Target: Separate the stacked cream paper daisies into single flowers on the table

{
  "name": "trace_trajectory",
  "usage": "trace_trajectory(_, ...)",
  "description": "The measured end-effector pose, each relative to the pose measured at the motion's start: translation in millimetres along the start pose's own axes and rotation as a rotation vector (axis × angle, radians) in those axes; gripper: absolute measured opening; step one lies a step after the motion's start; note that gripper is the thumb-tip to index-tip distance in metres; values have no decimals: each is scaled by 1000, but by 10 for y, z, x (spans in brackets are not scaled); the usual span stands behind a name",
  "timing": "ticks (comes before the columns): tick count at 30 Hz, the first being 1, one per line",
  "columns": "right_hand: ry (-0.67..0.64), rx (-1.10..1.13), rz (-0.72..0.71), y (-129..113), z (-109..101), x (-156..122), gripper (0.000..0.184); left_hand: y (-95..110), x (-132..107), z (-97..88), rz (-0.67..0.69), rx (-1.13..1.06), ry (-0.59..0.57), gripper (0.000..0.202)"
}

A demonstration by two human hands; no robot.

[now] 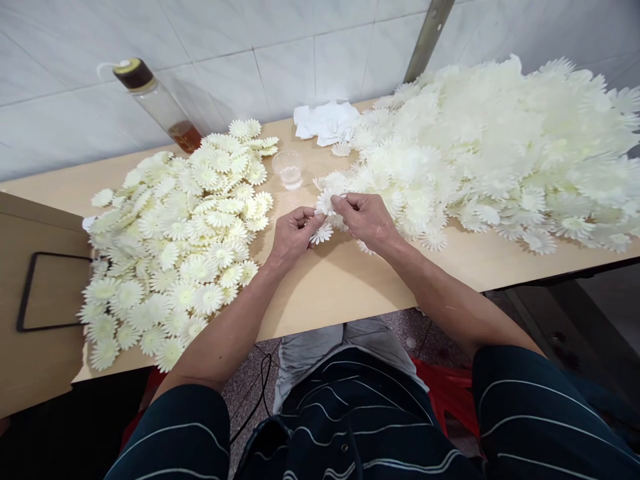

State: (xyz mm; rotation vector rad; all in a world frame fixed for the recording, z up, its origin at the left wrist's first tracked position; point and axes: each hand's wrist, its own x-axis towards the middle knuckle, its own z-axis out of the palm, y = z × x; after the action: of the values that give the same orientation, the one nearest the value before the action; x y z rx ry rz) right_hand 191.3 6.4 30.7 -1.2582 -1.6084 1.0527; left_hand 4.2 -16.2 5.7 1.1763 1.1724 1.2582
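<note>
Over the middle of the table, my left hand (295, 233) pinches a small white artificial flower (321, 233) between thumb and fingers. Close beside it, my right hand (367, 217) has its thumb and forefinger closed on another white petal layer (326, 201). The two pieces nearly touch; whether they are joined I cannot tell. A large heap of pale loose petal layers (480, 147) lies just beyond and to the right of my right hand. To the left of my left hand spreads a pile of cream flowers (185, 233) with yellowish centres.
A small clear plastic cup (290, 176) stands behind my hands. Crumpled white tissue (327, 123) lies near the tiled wall (280, 67). A bottle with brown liquid (165, 110) stands at the back left. A cardboard box (43, 293) borders the table (300, 303) on the left.
</note>
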Motion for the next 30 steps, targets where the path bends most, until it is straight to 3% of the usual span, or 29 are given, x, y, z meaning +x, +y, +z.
trace_trajectory(8, 26, -80, 30, -90, -62, 18, 39, 32, -15, -2, 20, 16, -13, 53)
trace_trajectory(13, 19, -136, -24, -85, -92, 27, 42, 60, -14, -4, -26, 17, -50, 53)
trace_trajectory(18, 17, -94, -79, -80, -99, 27, 37, 44, 2, -8, -71, -43, -8, 49)
trace_trajectory(24, -65, -46, -78, -104, -104, 5, 39, 32, 13, -4, -77, -54, 2, 43)
trace_trajectory(30, 23, -134, -45, -55, -79, 22, 38, 20, 15, 4, -5, -26, 44, 37)
